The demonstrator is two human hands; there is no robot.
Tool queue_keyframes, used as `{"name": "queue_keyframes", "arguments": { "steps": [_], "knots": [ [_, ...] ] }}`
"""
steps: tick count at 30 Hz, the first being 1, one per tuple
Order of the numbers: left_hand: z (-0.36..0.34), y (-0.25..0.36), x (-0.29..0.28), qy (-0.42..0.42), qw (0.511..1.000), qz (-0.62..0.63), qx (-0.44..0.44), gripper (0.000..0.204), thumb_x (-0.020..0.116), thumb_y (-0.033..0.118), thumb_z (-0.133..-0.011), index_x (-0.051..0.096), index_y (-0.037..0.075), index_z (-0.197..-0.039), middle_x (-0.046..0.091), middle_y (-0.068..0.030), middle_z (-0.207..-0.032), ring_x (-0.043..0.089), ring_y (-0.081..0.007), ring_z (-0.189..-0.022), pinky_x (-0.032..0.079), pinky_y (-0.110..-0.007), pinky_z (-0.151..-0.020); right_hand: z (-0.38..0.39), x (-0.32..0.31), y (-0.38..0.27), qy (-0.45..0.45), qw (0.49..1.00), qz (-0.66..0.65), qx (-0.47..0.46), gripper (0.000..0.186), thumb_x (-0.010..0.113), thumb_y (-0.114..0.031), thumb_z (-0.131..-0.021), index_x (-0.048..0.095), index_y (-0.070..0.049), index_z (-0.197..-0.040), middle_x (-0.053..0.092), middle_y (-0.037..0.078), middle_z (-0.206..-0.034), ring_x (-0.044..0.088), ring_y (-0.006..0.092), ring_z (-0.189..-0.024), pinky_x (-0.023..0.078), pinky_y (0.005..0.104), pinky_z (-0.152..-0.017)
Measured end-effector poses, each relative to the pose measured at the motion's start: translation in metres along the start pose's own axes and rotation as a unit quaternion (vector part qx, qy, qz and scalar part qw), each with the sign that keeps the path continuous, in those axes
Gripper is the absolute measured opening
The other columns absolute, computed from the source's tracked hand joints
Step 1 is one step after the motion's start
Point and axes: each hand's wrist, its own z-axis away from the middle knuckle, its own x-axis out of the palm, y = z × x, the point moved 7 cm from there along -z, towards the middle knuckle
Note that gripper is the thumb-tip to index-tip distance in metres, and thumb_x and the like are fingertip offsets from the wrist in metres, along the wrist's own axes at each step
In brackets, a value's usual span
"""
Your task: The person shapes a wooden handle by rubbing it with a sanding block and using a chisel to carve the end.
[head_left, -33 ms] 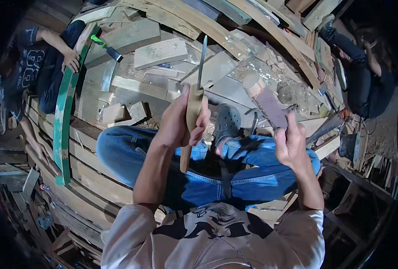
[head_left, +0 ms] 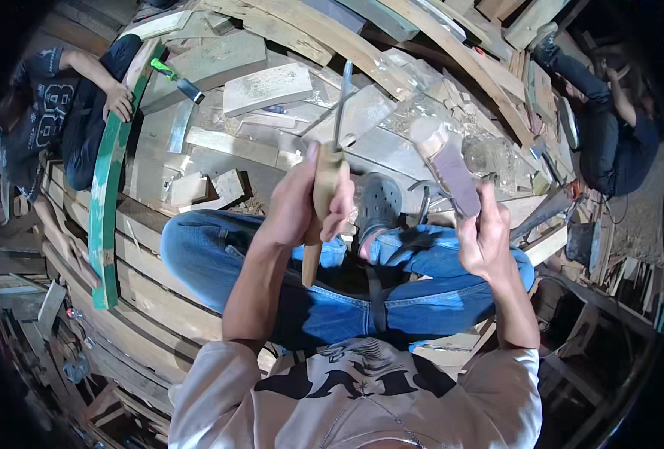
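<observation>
My left hand (head_left: 294, 198) is closed around the pale carved wooden handle of a thin-bladed tool (head_left: 326, 179). Its narrow metal blade points away from me, and the handle's lower end hangs out below my fist. Seen nearly edge-on, the blade does not show its exact kind. To the right, my right hand (head_left: 484, 239) grips the near end of a wooden block faced with purple-grey abrasive (head_left: 455, 176). The block's bare, rounded wooden end points away from me. Both tools are held above my crossed legs, apart from each other.
A green-handled chisel (head_left: 175, 78) lies on boards at the far left. A person's hands rest along a curved green-painted board (head_left: 104, 224). Loose wood blocks (head_left: 268, 88) and offcuts cover the floor ahead. Another person (head_left: 620, 127) sits at the far right.
The thin-bladed tool has shifted slightly right, and the abrasive-faced block has turned a little in my right hand. At left, the other person's lower hand has moved slightly along the green board.
</observation>
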Motion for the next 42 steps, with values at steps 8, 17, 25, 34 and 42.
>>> {"name": "queue_keyframes", "arguments": {
  "steps": [8, 17, 25, 34, 42],
  "knots": [
    [-0.002, -0.016, 0.014, 0.003, 0.983, -0.183, -0.012, 0.067, 0.015, 0.052, -0.098, 0.051, 0.004, -0.069, 0.047, -0.0045, -0.046, 0.044, -0.0124, -0.035, 0.037, -0.023, -0.036, -0.043, 0.037, -0.049, -0.021, 0.983, -0.102, -0.149, 0.04, 0.075, -0.018, -0.078, 0.059, 0.005, -0.107, 0.067, 0.009, -0.066, 0.067, 0.0147, -0.055, 0.05, 0.0243, -0.049],
    [0.007, -0.001, 0.016, 0.036, 0.962, -0.249, 0.102, 0.045, 0.023, 0.035, -0.101, 0.049, 0.002, -0.088, 0.047, -0.0002, -0.066, 0.042, -0.0061, -0.053, 0.036, -0.021, -0.05, -0.057, 0.043, -0.05, 0.019, 0.972, -0.223, -0.07, 0.029, 0.067, -0.014, -0.084, 0.055, 0.006, -0.101, 0.067, 0.015, -0.072, 0.069, 0.0224, -0.061, 0.051, 0.0277, -0.048],
    [0.007, -0.002, 0.017, 0.027, 0.932, -0.338, 0.13, 0.04, 0.025, 0.029, -0.102, 0.047, 0.0, -0.084, 0.047, -0.0057, -0.06, 0.046, -0.0129, -0.056, 0.038, -0.03, -0.052, -0.053, 0.031, -0.06, -0.038, 0.977, 0.163, -0.131, 0.04, 0.059, -0.036, -0.088, 0.045, 0.0, -0.1, 0.058, 0.015, -0.057, 0.061, 0.0351, -0.051, 0.048, 0.0405, -0.045],
    [0.0, 0.001, 0.021, 0.071, 0.883, -0.433, 0.168, 0.038, 0.03, 0.028, -0.101, 0.052, -0.002, -0.097, 0.058, -0.0178, -0.072, 0.058, -0.0364, -0.064, 0.045, -0.042, -0.061, -0.04, 0.024, -0.049, -0.081, 0.977, 0.195, -0.024, 0.038, 0.055, -0.037, -0.09, 0.047, 0.0, -0.093, 0.058, 0.017, -0.055, 0.06, 0.0388, -0.053, 0.048, 0.0449, -0.048],
    [0.007, 0.012, 0.023, 0.102, 0.852, -0.469, 0.211, 0.028, 0.033, 0.018, -0.099, 0.049, -0.004, -0.103, 0.058, -0.0226, -0.073, 0.059, -0.0423, -0.068, 0.044, -0.047, -0.06, -0.036, 0.029, -0.045, -0.091, 0.982, 0.167, 0.008, 0.038, 0.056, -0.035, -0.09, 0.047, 0.002, -0.094, 0.057, 0.018, -0.054, 0.061, 0.0394, -0.053, 0.048, 0.0449, -0.047]
  ]
}}
